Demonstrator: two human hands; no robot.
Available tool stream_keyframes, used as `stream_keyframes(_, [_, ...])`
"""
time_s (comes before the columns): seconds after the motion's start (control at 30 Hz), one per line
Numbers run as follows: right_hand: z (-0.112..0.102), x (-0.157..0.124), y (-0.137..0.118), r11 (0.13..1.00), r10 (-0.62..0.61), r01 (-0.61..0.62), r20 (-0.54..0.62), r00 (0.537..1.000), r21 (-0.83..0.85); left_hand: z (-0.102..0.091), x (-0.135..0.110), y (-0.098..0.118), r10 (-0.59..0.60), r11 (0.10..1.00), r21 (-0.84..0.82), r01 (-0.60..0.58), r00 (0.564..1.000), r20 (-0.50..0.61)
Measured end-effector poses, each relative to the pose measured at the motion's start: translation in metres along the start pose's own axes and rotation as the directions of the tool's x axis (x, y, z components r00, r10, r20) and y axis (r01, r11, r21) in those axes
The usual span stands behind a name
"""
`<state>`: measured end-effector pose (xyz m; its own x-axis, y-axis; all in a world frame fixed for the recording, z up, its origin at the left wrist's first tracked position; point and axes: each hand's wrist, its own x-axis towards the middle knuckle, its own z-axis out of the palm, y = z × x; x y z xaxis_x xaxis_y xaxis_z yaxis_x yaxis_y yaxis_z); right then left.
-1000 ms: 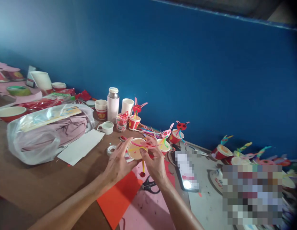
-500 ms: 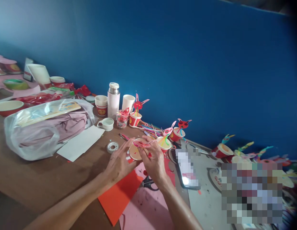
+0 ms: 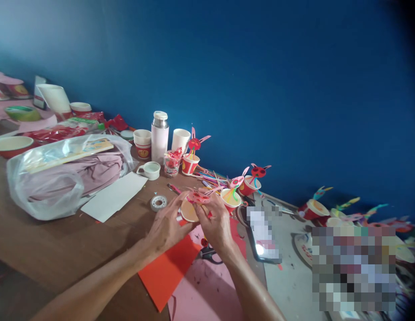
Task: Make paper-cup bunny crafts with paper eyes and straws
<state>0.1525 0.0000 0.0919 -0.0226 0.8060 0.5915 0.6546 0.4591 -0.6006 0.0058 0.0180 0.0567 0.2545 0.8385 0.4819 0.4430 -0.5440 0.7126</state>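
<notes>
Both hands meet over a red and white paper cup (image 3: 188,211) that shows its tan inside. My left hand (image 3: 167,222) is closed around the cup's left side, its fingertips near a small pink and red paper rabbit face (image 3: 198,197). From the right, my right hand (image 3: 215,221) pinches this face at the cup's rim. Part of the cup and the face's lower edge are hidden by the fingers. Below the hands lie black-handled scissors (image 3: 211,255), an orange paper sheet (image 3: 169,273) and a pink sheet (image 3: 205,290).
Finished cups with rabbit faces (image 3: 231,196) stand right of the hands. A phone (image 3: 263,236) lies beside them. Farther left are a tape roll (image 3: 158,203), a white cup lid (image 3: 150,170), a thermos (image 3: 159,140), white card (image 3: 115,196) and a plastic bag (image 3: 43,196).
The rabbit face has tipped up slightly and shows more of its front. Both hands stay at the cup; the whole view has shifted a little.
</notes>
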Motion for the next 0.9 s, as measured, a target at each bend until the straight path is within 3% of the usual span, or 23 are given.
stream_keyframes(0.27, [-0.0015,-0.0005,0.0040,0.999,0.043,-0.043,0.014,0.999,0.011,-0.0023,0.0015,0.0007,0.066,0.998,0.023,-0.067,0.998,0.004])
stream_keyframes(0.53, [-0.0009,0.0006,0.0024,0.996,0.084,-0.082,0.082,0.993,-0.023,-0.0008,0.0011,-0.0022,0.050,0.996,0.071,-0.051,0.999,0.019])
stream_keyframes(0.9, [-0.0033,0.0013,0.0078,0.978,0.195,-0.200,0.100,0.976,0.052,-0.0081,0.0071,0.0060,-0.104,0.994,-0.017,0.105,0.993,0.056])
